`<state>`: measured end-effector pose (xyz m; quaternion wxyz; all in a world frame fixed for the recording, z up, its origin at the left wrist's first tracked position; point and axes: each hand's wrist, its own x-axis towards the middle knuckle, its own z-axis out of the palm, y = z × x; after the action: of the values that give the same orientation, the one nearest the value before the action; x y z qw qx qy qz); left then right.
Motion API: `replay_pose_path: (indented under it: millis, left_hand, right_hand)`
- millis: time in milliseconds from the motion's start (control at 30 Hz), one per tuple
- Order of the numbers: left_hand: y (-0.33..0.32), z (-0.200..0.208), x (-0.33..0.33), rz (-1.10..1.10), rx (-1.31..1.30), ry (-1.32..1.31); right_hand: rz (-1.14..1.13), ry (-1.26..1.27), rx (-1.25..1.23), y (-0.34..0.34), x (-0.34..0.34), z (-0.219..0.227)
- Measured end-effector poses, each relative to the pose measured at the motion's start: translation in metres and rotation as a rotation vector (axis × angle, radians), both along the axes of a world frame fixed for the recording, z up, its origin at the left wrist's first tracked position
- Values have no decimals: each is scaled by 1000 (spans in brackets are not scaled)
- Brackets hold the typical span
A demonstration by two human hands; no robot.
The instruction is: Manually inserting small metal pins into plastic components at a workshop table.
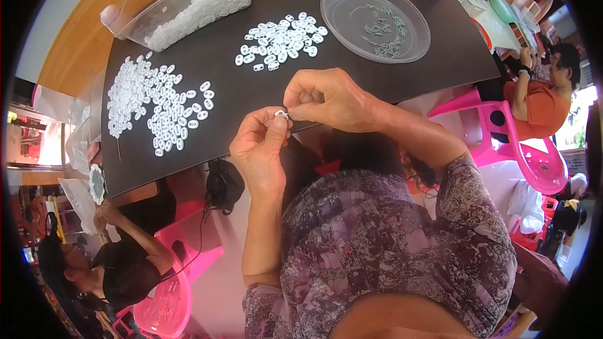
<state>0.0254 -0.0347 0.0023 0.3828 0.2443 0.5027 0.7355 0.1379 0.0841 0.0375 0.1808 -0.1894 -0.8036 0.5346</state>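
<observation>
At the table's [217, 69] near edge, your left hand [260, 144] pinches a small white piece [281, 114] between thumb and fingers, while your right hand [326, 102] meets it, its fingertips too small to show what they grip. Work on this one appears midway; by the look of the loose heaps, the left pile [169, 116] toward the left edge and the middle pile [286, 39] toward the far edge, plenty remains, though which are finished cannot be told. The piece looks pale and rounded, mostly hidden by your fingers.
</observation>
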Motion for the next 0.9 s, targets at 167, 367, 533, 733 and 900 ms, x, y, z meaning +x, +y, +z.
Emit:
replay_pose_path:
  millis: [167,367,533,733,900]
  left_hand:
    - [-3,-2,2,35,6,60]
    - [-6,-7,4,76,32,183]
    - [-10,-11,7,115,-46,382]
    - [-6,-18,6,191,-52,495]
    - [-3,-9,-1,175,44,85]
  right_hand:
    - [22,-19,40,-2,-2,1]
    - [22,-10,-90,-6,-3,-2]
    - [-34,25,-101,-12,-5,-8]
    - [-74,44,-154,-15,-11,-18]
    - [-120,102,-201,-18,-18,-20]
